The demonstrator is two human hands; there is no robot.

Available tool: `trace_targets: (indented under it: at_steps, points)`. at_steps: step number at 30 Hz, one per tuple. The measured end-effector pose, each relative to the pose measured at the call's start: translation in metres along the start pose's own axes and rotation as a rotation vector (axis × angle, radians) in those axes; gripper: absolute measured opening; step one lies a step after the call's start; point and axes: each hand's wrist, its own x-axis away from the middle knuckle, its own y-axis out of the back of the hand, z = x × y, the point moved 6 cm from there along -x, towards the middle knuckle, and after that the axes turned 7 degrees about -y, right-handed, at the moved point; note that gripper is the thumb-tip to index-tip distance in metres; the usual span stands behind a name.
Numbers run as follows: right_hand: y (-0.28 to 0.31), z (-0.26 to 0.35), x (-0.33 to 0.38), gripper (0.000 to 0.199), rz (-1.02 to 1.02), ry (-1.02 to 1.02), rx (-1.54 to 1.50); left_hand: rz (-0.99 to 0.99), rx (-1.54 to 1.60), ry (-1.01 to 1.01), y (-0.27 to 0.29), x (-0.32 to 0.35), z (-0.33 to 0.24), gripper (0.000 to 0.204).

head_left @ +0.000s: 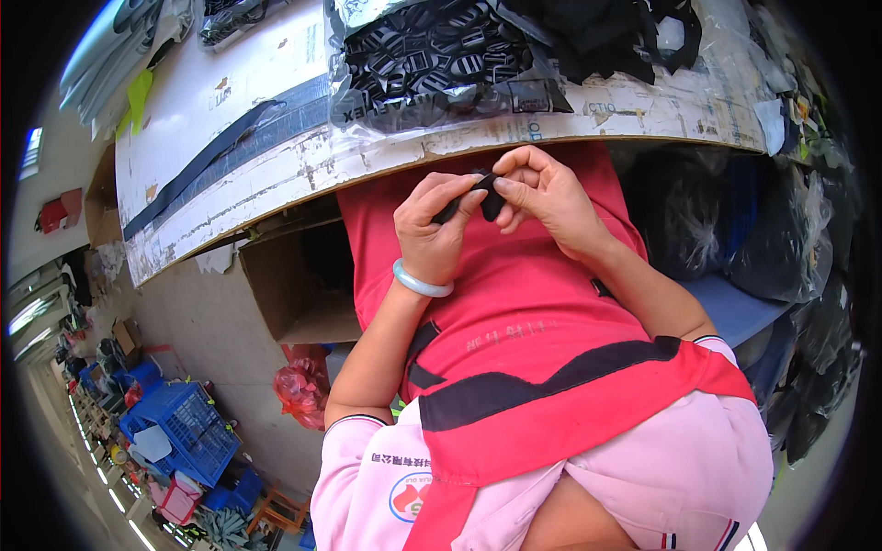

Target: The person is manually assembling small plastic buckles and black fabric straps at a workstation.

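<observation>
In front of my red apron (542, 275), both hands meet just below the table's front edge. My left hand (432, 225), with a pale bangle on its wrist, is closed, thumb and fingers pinching a small black strap piece (492, 198). From the other side, my right hand (558, 204) grips the same piece between thumb and forefinger, its other fingers curled. Whether a buckle sits on the piece is hidden by the fingers. Beyond my hands, an open clear plastic bag full of black plastic buckles (441, 57) lies on the table.
The white, worn table (276, 174) curves across the top, with a long dark strip (197, 174) on its left part. Black fabric (597, 37) is heaped at the back right. Below stand an open cardboard box (299, 285), filled plastic bags (781, 230) and a blue crate (188, 432).
</observation>
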Motion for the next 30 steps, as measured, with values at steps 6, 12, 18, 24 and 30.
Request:
trace_targets:
  at_steps: [6,12,18,24,30]
  points:
    - [0.009,-0.002,0.0,0.019,0.256,-0.289,0.113,0.164,0.089,0.031,0.0,0.009,-0.012,0.024]
    - [0.007,0.016,-0.002,0.016,0.158,0.045,0.183,0.211,0.131,0.108,0.003,0.015,-0.018,0.022]
    - [0.008,0.015,-0.003,0.013,0.159,0.019,0.251,0.231,0.121,0.092,0.004,0.015,-0.023,0.021]
    - [0.004,0.02,0.002,0.014,0.123,0.054,0.23,0.23,0.138,0.093,0.004,0.019,-0.022,0.022]
    - [0.002,0.009,-0.003,0.01,0.083,0.083,0.237,0.234,0.141,0.113,0.01,0.021,-0.032,0.022]
